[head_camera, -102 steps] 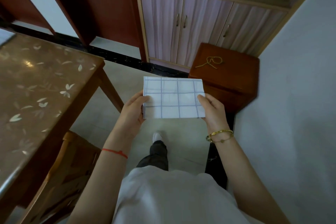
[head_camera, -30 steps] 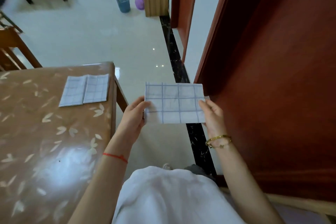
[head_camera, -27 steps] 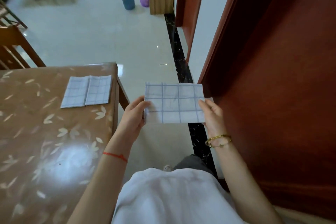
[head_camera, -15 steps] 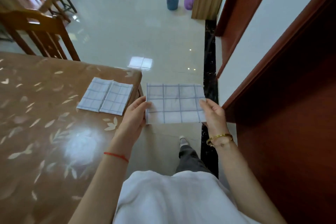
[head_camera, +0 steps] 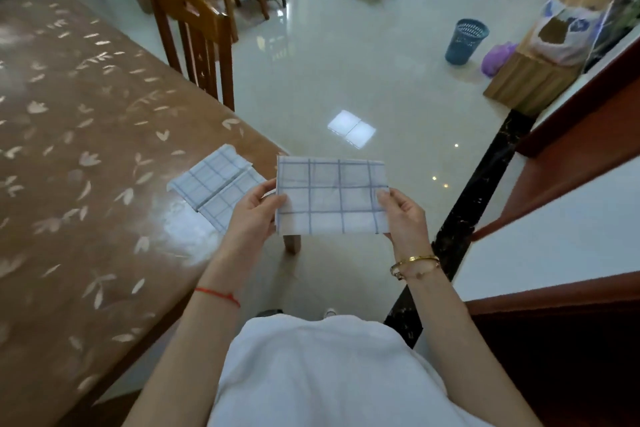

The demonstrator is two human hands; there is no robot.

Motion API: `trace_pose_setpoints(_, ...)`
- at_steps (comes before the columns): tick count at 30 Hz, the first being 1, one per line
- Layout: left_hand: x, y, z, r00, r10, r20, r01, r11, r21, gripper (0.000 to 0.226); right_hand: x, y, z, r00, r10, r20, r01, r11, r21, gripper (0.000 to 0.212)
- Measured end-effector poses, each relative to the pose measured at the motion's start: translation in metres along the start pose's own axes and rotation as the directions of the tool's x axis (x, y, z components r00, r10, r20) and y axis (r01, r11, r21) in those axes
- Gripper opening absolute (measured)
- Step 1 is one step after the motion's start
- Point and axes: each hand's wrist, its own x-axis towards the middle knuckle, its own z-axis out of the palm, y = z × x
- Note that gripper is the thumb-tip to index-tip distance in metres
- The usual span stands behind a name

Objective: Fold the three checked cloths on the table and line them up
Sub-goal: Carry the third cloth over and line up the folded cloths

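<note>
Both hands, left hand (head_camera: 254,215) & right hand (head_camera: 403,215), pinch the folded cloth (head_camera: 330,198) by its short ends, long axis across frame. Two folded cloths (head_camera: 214,184) lie on worktop (head_camera: 86,166) just left of it, nearer the left hand.

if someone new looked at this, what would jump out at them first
First, the folded checked cloth held up in mid-frame, the left hand and the right hand pinching its side edges. Next, two more folded cloths lying side by side at the near corner of the brown leaf-patterned table. A blue wastebasket stands on the shiny floor, far right.
</note>
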Motion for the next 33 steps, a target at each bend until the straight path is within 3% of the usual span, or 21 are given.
trace_pose_setpoints(7, 0.021, 0.005, 0.000, 0.981, -0.017, -0.191, -0.002, 0.995, -0.097, 0.034, 0.054, -0.013, 0.020, 0.979, 0.052, 0.197, -0.035, 0.996, -0.086, 0.014)
trace_pose_setpoints(19, 0.069, 0.023, -0.037, 0.898, -0.047, -0.437, -0.042, 0.981, -0.190, 0.033, 0.130, -0.026, 0.100, 0.912, 0.074, 0.405, -0.006, 0.986, -0.166, 0.017)
trace_pose_setpoints(33, 0.124, 0.066, -0.113, 0.857, -0.029, -0.515, -0.121, 0.959, -0.255, 0.028, 0.175, -0.045, 0.221, 0.856, 0.148, 0.495, -0.022, 0.967, -0.253, 0.013)
